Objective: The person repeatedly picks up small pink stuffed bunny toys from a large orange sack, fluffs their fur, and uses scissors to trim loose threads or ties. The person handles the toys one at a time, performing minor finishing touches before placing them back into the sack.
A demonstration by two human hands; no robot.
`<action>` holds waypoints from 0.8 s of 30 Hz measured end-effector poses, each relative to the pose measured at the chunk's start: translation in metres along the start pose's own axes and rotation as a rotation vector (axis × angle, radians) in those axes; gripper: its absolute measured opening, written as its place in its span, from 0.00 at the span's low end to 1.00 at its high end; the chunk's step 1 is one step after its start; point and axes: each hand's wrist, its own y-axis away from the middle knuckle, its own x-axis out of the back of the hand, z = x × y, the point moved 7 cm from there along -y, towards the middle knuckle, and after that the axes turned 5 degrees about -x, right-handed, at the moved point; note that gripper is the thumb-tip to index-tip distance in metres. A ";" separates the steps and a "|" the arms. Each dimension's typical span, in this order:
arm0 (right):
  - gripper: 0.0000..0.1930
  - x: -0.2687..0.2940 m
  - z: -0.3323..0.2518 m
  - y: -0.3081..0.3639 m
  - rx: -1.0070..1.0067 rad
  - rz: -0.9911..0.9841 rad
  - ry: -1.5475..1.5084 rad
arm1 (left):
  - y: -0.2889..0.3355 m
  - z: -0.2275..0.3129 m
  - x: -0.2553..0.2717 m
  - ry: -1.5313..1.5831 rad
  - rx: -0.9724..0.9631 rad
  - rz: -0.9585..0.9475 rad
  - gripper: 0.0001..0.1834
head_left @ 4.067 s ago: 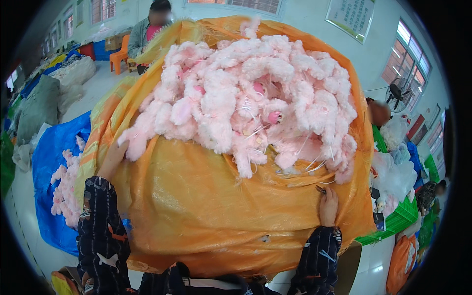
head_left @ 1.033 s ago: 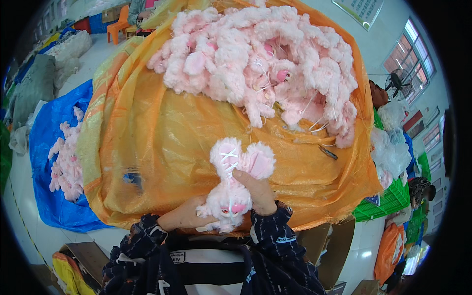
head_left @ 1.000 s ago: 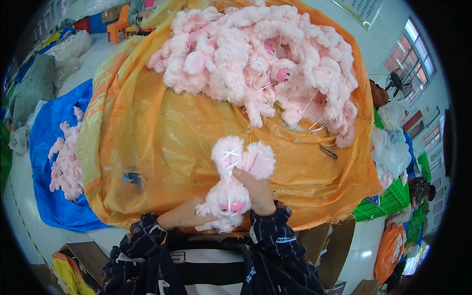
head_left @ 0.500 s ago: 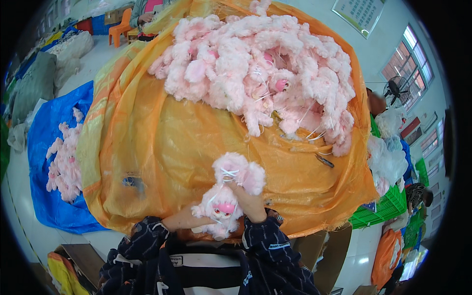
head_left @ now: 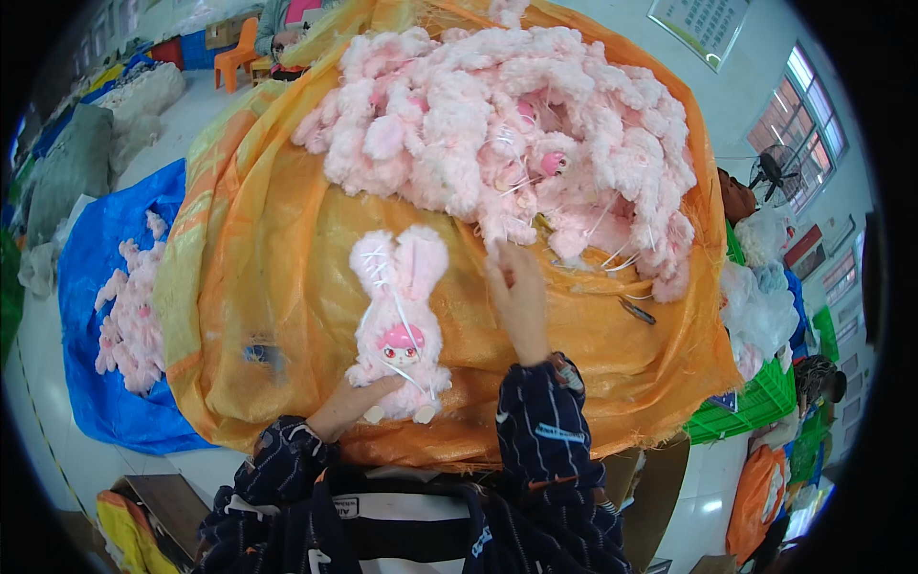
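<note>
A pink plush bunny doll (head_left: 403, 316) lies on the orange sheet before me, its long ears pointing away and its red-eyed doll face up. White lacing crosses one ear, and a loose white cord runs down over the face. My left hand (head_left: 366, 394) grips the doll's lower body from the left; its fingers are partly hidden. To the right of the doll, my right hand (head_left: 517, 282) reaches toward the near edge of a heap of pink plush dolls (head_left: 430, 115). Its fingers look loosely bent and apart, slightly blurred, with nothing visible in them.
Orange sheeting (head_left: 287, 249) covers the work surface. A dark-handled small tool (head_left: 637, 311) lies at the right, below the heap. More pink plush dolls (head_left: 134, 316) rest on a blue sheet (head_left: 81, 383) at the left. A green crate (head_left: 755, 402) stands at the right.
The doll has moved away from my body and now lies flat with its ears extended. My right hand has left its ear and moved forward and right toward the heap.
</note>
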 end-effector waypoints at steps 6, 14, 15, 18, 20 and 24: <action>0.07 -0.019 0.022 0.003 0.035 0.057 0.247 | 0.000 0.004 -0.002 -0.004 0.078 0.039 0.23; 0.10 -0.020 -0.043 0.085 -0.081 -0.838 -0.240 | -0.002 0.007 0.002 0.067 0.049 0.064 0.23; 0.10 -0.024 -0.045 0.095 -0.136 -0.952 -0.239 | -0.002 0.005 0.002 0.086 0.059 0.055 0.23; 0.11 -0.030 -0.045 0.103 -0.276 -1.050 -0.213 | 0.000 0.015 -0.002 -0.026 -0.006 0.038 0.23; 0.12 -0.022 -0.038 0.082 -0.343 -0.821 -0.131 | -0.002 0.010 -0.001 -0.046 -0.013 0.025 0.23; 0.17 -0.030 -0.036 0.071 -0.316 -0.437 -0.432 | -0.006 0.008 0.003 -0.195 -0.177 0.024 0.28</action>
